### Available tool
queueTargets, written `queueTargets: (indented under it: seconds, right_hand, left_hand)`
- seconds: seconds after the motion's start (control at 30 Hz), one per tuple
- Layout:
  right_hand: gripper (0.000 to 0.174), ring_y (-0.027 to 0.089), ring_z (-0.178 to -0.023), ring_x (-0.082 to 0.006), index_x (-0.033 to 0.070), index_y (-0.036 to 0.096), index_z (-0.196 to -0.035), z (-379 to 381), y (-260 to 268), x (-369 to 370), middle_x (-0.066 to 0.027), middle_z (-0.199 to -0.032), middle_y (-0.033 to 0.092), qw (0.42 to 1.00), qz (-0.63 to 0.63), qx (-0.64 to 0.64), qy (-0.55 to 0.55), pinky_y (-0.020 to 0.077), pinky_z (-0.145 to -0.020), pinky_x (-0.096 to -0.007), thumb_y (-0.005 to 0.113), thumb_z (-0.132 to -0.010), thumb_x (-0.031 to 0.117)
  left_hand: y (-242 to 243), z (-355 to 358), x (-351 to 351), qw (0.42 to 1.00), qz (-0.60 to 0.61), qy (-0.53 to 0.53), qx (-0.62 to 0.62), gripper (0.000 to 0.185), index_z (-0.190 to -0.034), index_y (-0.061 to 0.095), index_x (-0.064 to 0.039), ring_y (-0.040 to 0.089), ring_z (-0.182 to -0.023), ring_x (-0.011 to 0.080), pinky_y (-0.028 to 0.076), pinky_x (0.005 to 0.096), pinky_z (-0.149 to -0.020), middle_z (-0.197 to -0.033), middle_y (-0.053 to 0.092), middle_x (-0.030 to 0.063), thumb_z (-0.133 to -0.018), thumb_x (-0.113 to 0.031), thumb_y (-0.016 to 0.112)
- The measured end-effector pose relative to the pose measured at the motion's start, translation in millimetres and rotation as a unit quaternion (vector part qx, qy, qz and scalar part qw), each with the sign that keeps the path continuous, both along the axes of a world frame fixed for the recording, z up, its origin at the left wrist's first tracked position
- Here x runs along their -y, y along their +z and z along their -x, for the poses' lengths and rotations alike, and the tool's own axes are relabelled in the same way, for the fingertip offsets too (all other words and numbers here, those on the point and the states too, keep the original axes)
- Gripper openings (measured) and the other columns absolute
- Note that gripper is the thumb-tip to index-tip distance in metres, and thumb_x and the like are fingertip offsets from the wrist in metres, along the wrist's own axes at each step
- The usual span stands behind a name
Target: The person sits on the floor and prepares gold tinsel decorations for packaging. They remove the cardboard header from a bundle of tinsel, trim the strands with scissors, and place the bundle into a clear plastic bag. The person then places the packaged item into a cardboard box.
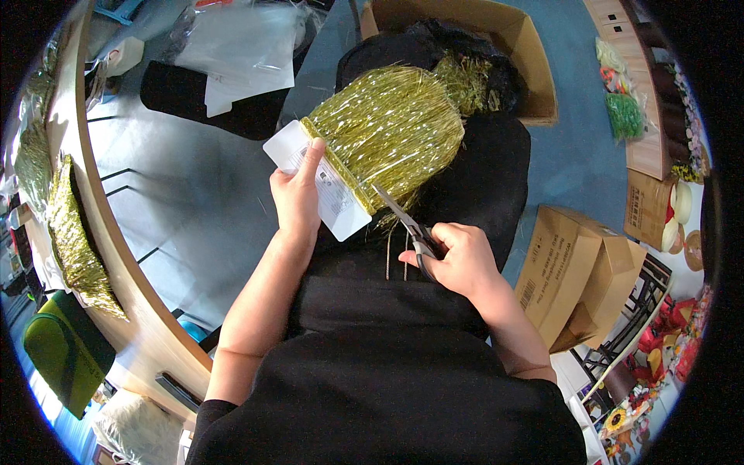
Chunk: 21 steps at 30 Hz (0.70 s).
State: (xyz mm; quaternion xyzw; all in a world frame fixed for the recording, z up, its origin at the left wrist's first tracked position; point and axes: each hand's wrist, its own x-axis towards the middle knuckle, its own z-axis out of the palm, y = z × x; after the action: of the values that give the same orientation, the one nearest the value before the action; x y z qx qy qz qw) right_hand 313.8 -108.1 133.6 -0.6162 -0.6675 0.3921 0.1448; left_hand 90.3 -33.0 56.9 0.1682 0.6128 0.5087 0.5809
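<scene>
My left hand (299, 189) grips a white printed card (343, 212), its thumb on the card's face beside a gold band. From that band a bundle of gold metallic tinsel fringe (395, 128) spreads up and right across my black-clad lap. Dark-handled scissors (410, 224) are in my right hand (459, 256), fingers around the handles. Their blades point up and left, with the tip at the lower right end of the gold band. Whether the blades touch the strands cannot be told.
Behind my lap stands an open cardboard box (535, 70), with black plastic and more tinsel (465, 81) before it. Clear plastic bags (244, 46) lie at upper left. A wooden table edge (125, 215) curves along the left, bearing gold tinsel (75, 238). More cardboard boxes (558, 273) stand right.
</scene>
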Motion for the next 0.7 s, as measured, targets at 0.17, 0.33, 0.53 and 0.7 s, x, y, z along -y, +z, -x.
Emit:
queueTargets:
  seconds: [0.17,0.33,0.53,0.7]
  right_hand:
    - [0.049,0.045,-0.042,-0.0213,0.002,0.051,-0.058,1.2,-6.8,-0.6,-0.0106,-0.052,0.049,1.000,0.020,-0.006,0.013,0.0360,-0.043,-0.0335,0.086,-0.070,0.035]
    - [0.051,0.042,-0.041,-0.0210,0.001,0.051,-0.057,2.2,-8.4,-1.8,-0.0107,-0.049,0.047,0.999,0.037,-0.002,0.012,0.0354,-0.042,-0.0341,0.085,-0.071,0.036]
    - [0.051,0.040,-0.040,-0.0204,0.001,0.052,-0.057,2.8,-7.9,-2.6,-0.0106,-0.048,0.046,0.998,0.057,-0.007,0.004,0.0347,-0.042,-0.0339,0.085,-0.072,0.036]
    - [0.049,0.041,-0.041,-0.0193,0.001,0.053,-0.058,2.6,-7.4,-3.0,-0.0103,-0.048,0.046,0.998,0.060,-0.010,0.009,0.0345,-0.043,-0.0335,0.085,-0.072,0.036]
  left_hand:
    - [1.0,-0.8,1.9,1.000,-0.004,-0.010,-0.012,0.034,-0.109,0.066,0.003,0.065,-0.087,0.0134,0.050,0.0275,-0.079,-0.102,0.069,0.0087,-0.087,-0.021,0.074]
    - [-0.7,-0.3,2.3,1.000,-0.006,-0.013,-0.010,0.035,-0.109,0.066,0.003,0.065,-0.087,0.0134,0.050,0.0273,-0.079,-0.102,0.069,0.0089,-0.087,-0.022,0.074]
    - [-2.2,-0.9,2.9,1.000,-0.022,-0.010,0.002,0.034,-0.109,0.066,0.003,0.065,-0.087,0.0136,0.051,0.0274,-0.078,-0.101,0.069,0.0088,-0.087,-0.021,0.074]
    - [-3.7,-0.4,2.5,1.000,-0.022,-0.009,0.002,0.035,-0.108,0.066,0.003,0.065,-0.085,0.0136,0.051,0.0273,-0.077,-0.100,0.069,0.0083,-0.086,-0.023,0.075]
